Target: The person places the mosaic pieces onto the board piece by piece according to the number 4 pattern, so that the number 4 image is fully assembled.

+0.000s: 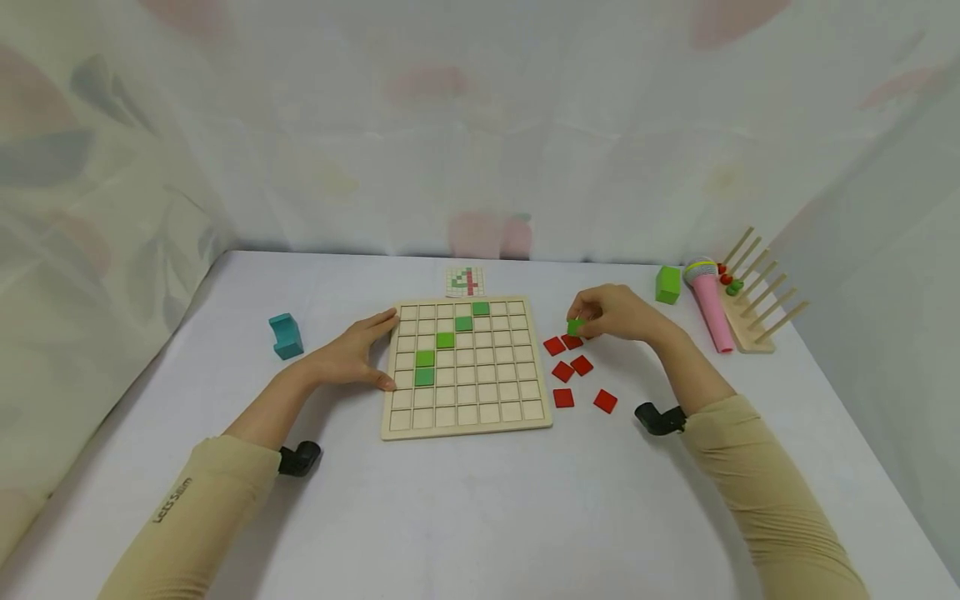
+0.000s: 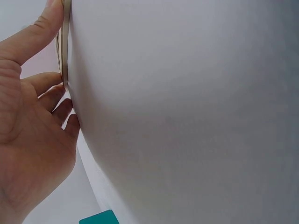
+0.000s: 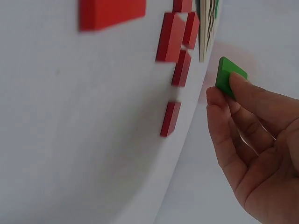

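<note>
Between thumb and fingers, my right hand (image 1: 615, 312) pinches a green square tile (image 3: 225, 77), held up off the table just right of the wooden grid board (image 1: 465, 432). Several red square tiles (image 1: 563, 397) lie on the table below and in front of that hand. My left hand (image 1: 347, 354) rests against the board's left edge, thumb and fingers spread along it. In the left wrist view its fingertips touch the thin side of the board. Several green tiles (image 1: 446, 340) sit in the board's cells, forming a diagonal with one more at its lower end.
A small pattern card (image 1: 465, 282) lies behind the board. At left stands a teal U-shaped block (image 1: 286, 336). Back right are a green block (image 1: 667, 285), a pink toy microphone (image 1: 712, 308) and a wooden peg stand (image 1: 756, 337). Curtain-like fabric (image 1: 480, 125) hangs behind the table.
</note>
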